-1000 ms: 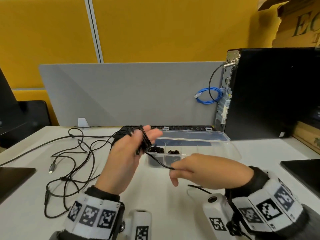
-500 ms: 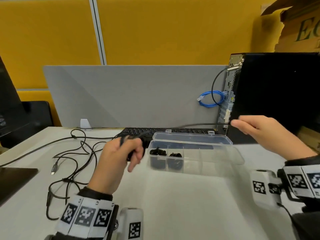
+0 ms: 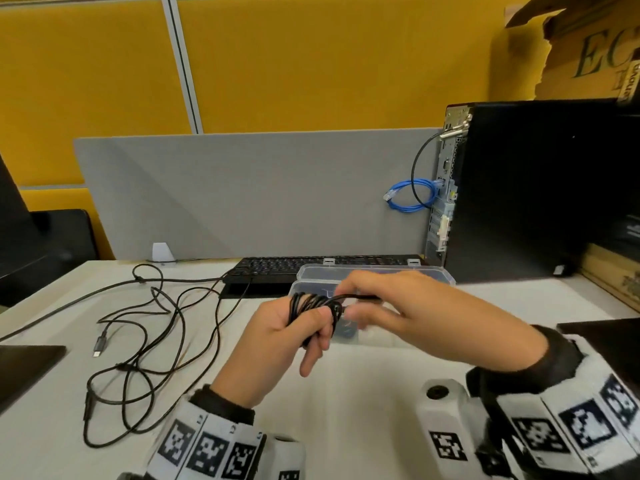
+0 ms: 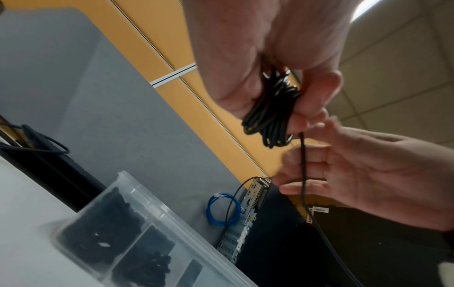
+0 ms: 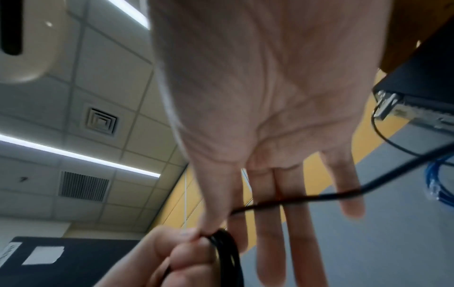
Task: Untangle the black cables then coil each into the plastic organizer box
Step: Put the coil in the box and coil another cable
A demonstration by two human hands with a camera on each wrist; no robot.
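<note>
My left hand [image 3: 294, 337] grips a small coil of black cable [image 3: 308, 304] in front of the organizer box; in the left wrist view the coil [image 4: 270, 112] sits between thumb and curled fingers. My right hand [image 3: 356, 303] is right beside it, thumb and forefinger pinching the cable's free strand [image 5: 294, 200], which runs across its straight fingers. The clear plastic organizer box [image 3: 433, 273] stands open behind both hands. Two of its compartments [image 4: 117, 217] hold coiled black cables. More tangled black cables [image 3: 156, 341] lie on the table to the left.
A black keyboard [image 3: 311, 265] lies behind the box, against a grey partition [image 3: 242, 195]. A black computer tower [image 3: 536, 188] with a blue cable [image 3: 412, 195] stands at the right. Dark flat objects sit at the table's left [image 3: 27, 362] and right [image 3: 602, 337] edges.
Half a second ago my right hand held the cable stretched taut far to the right. It has swung back to the left hand, bringing the strand onto the coil. The left hand stayed put.
</note>
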